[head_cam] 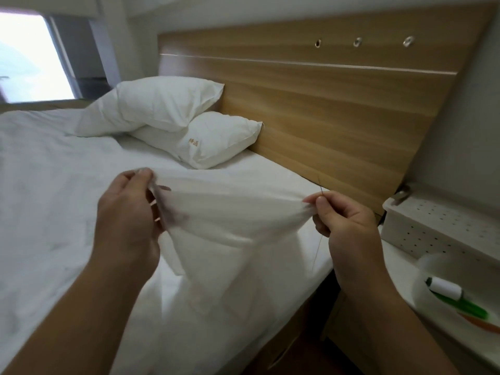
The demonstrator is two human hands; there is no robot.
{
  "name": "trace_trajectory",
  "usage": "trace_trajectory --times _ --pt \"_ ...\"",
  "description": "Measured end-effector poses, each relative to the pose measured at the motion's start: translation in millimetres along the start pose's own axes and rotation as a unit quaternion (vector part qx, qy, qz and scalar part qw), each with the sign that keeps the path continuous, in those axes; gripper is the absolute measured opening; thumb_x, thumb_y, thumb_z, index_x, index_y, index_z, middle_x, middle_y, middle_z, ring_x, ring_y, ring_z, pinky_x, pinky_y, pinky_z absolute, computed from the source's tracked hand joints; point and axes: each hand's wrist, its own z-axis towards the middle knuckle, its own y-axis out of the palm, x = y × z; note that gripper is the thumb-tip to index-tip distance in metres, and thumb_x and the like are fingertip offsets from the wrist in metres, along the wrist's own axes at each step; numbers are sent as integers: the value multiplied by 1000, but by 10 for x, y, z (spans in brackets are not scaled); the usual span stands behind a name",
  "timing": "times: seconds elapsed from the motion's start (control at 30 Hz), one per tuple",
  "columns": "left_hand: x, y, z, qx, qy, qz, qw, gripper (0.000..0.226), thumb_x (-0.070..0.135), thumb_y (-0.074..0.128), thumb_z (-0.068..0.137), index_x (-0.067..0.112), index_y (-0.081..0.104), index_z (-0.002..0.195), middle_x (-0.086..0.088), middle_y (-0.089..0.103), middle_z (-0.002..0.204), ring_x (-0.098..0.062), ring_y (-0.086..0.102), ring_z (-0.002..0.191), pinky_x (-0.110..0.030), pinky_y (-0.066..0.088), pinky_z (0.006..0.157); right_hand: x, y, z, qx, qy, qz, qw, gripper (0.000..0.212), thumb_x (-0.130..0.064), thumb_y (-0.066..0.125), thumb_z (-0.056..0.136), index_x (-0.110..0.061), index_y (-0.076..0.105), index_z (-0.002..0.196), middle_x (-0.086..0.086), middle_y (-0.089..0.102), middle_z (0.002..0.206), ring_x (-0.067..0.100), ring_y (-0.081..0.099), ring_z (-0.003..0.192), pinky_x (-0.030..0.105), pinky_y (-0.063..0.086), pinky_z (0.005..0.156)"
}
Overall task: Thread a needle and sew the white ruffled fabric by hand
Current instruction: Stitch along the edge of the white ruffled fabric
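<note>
Your left hand [130,212] pinches one end of the white fabric [216,226]; your right hand [343,220] pinches the other end together with the needle [320,186]. The cloth hangs stretched between them above the bed [54,185]. A thread [317,247] trails below, so threading looks done. No stitches visible; sewing remains.
</note>
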Motion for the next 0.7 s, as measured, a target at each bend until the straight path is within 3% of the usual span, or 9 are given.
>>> trace_trajectory --times 0.07,0.17,0.3,0.5,0.57,0.7 --pt "192 -4 -5 -7 57 42 997 20 27 57 107 26 67 89 5 69 82 -13 67 75 -29 54 66 -135 -1 -79 0 -27 7 1000 28 -20 57 105 -25 81 91 0 66 71 18 51 68 30 46 68" --pt "430 0 11 -8 111 77 991 21 31 56 108 29 67 90 6 63 76 -17 60 79 -33 55 76 -311 45 -199 1 -70 4 998 26 -18 58 104 -26 81 94 -11 76 91 6 65 85 26 52 84" --pt "445 -18 89 -5 85 109 990 20 35 60 107 25 73 94 1 64 79 -16 58 78 -40 54 86 -273 120 -255 -22 -77 -52 995 26 -18 57 105 -30 79 99 -21 75 98 -2 66 100 13 50 85" --pt "62 -129 154 15 33 181 983 30 32 63 103 14 74 82 -4 66 76 -25 60 78 -40 47 78 22 144 -239 -48 -53 -159 985 29 -16 54 106 -34 75 97 -30 69 95 -6 62 100 2 46 78" --pt "-1 -184 146 24 40 194 980 30 31 61 104 14 74 83 -4 67 77 -24 59 77 -37 45 76 53 125 -214 -34 -60 -175 982 28 -15 54 106 -32 74 95 -25 68 90 -1 64 92 6 48 71" --pt "-83 -280 184 22 32 185 982 28 32 63 102 16 75 83 0 67 74 -23 59 76 -41 46 80 142 144 -192 -39 -41 -158 986 29 -15 54 106 -28 73 89 -7 65 76 13 61 72 28 51 59"
